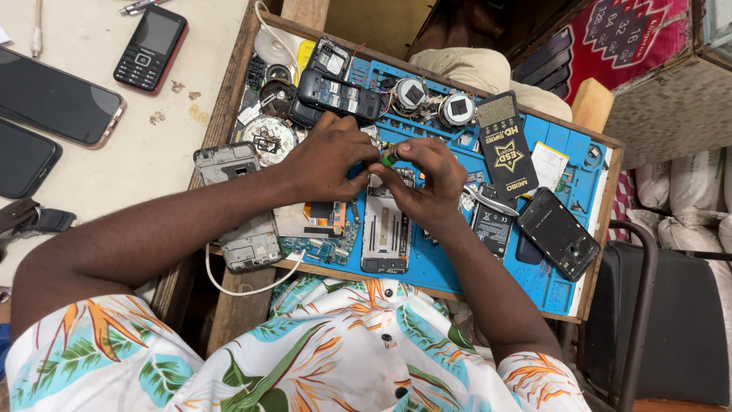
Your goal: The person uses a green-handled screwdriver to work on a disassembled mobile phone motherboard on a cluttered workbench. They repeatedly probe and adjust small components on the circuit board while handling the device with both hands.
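**Two hands pinch a small green tool above an opened phone**

The landmark is the blue rubber repair mat [450, 267] lying in a wooden tray. Over the mat's middle, the left hand [329, 159] and the right hand [427, 177] meet, fingertips almost touching. Both are closed in a pinch around a small green-tipped tool [390, 159], which sits between them; what the tip touches is hidden by the fingers.

Just below the hands, on the mat, lies an opened silver smartphone frame [386, 229], upright along its length. Left of it, at the mat's left edge, rest a grey phone back housing [226, 162] and a second grey housing [250, 246], with a white cable [245, 288] looping below them. Toward the mat's right side lie a black packet with a gold star [506, 145] and a black phone rear cover [559, 233]. Well left of the mat, on the pale tabletop, sits a black and red keypad phone [150, 49].
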